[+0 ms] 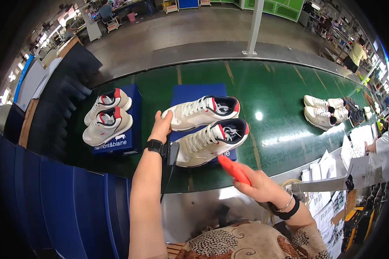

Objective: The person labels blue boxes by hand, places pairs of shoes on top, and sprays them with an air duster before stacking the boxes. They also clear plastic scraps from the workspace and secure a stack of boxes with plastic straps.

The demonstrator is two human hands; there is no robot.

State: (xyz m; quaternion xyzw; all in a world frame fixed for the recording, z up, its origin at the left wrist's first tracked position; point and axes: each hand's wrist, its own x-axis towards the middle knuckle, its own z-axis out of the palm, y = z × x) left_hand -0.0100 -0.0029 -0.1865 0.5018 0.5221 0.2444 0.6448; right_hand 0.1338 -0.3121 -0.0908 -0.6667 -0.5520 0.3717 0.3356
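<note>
A pair of white and beige sneakers with red and navy collars lies before me: the far sneaker [194, 113] and the near sneaker [199, 149]. They rest on a blue shoebox [199, 90]. My left hand [162, 125] is at their toes, fingers stretched forward and apart, touching the far sneaker's toe. A black band and a small dark device [172, 153] with a cable are at its wrist. My right hand [259, 185] is closed around a red elongated thing [234, 169] with a rounded end, close to the near sneaker's heel; its kind is unclear.
Another sneaker pair [108, 125] sits on a blue box [134, 112] at left. More shoes [322, 112] stand farther right on the green surface [276, 99]. Blue boxes [65, 203] line the lower left. Papers [320, 168] and a person's arm [378, 146] are at right.
</note>
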